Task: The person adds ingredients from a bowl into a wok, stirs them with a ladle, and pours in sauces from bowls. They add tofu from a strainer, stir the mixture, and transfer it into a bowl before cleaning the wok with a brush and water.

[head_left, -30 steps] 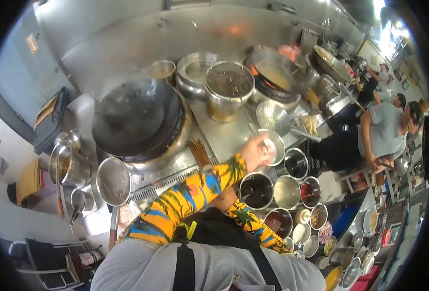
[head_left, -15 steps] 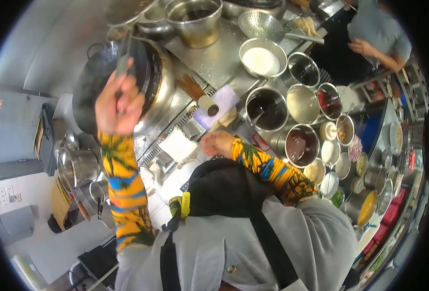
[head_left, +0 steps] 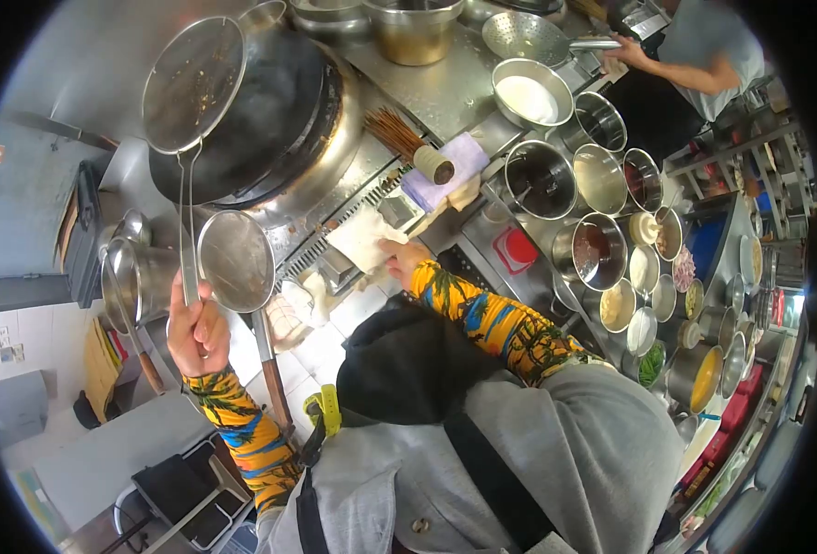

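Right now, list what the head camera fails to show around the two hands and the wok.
- Wok contents: head view, the held strainer covers part of the dark inside.
- Left hand grip: fingers wrap the handle; palm side hidden.
- Right hand: on a white cloth; fingertips hidden, hold unclear.
- Small sauce bowls: too small to identify contents.
- Co-worker: cut off by the lens edge.
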`<state>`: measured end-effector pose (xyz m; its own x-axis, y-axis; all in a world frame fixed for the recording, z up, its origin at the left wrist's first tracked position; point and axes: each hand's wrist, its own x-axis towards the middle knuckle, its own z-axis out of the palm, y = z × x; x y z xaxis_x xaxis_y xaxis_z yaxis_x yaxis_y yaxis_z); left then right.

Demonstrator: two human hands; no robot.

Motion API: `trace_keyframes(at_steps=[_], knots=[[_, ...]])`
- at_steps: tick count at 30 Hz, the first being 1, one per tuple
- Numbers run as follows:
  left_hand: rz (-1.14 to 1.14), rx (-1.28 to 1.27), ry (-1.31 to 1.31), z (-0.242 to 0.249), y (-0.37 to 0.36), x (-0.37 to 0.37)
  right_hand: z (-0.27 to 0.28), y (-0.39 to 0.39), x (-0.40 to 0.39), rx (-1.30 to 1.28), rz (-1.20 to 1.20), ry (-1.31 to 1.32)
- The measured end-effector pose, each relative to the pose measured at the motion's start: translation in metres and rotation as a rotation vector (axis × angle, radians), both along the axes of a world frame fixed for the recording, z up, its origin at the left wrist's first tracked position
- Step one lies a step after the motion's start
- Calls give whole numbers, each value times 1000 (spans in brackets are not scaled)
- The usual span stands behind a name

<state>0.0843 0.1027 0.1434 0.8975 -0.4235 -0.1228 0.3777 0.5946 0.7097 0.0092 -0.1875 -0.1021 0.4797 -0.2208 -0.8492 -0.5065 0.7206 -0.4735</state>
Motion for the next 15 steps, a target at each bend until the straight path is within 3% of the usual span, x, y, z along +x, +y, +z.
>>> trace_keyframes(at_steps=[11,14,15], knots=[[-18,-86,36,-24,32,1,-6,-1,-17,-7,-10,-198],[17,-55,53,-34,32,3,3,0,-11,-444,76,-347],[2,-59,50,-38,32,4,47,-16,-13,-570,277,-293]])
